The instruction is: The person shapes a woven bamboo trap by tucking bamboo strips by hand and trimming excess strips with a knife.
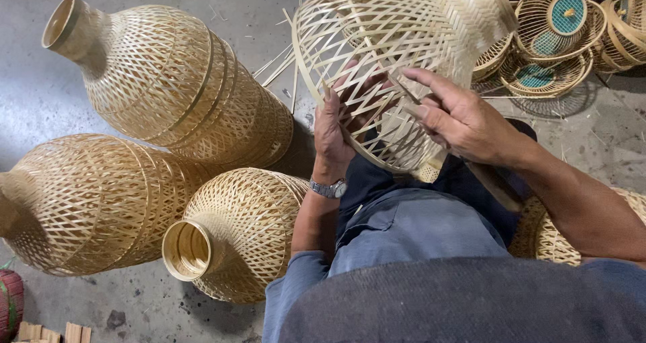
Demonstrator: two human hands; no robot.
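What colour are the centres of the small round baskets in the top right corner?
Teal, blue-green, inside pale bamboo rims: see the small round baskets in the head view.

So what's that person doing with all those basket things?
The person is holding an open-weave bamboo shade over their lap. The left hand grips its rim from below, and the right hand presses its fingers against the woven strips. Three finished bottle-shaped shades lie on the concrete floor beside them, and small round baskets are piled further back.

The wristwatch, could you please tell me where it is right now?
The wristwatch sits on the left wrist, just below the left hand gripping the woven bamboo shade, centre of view.
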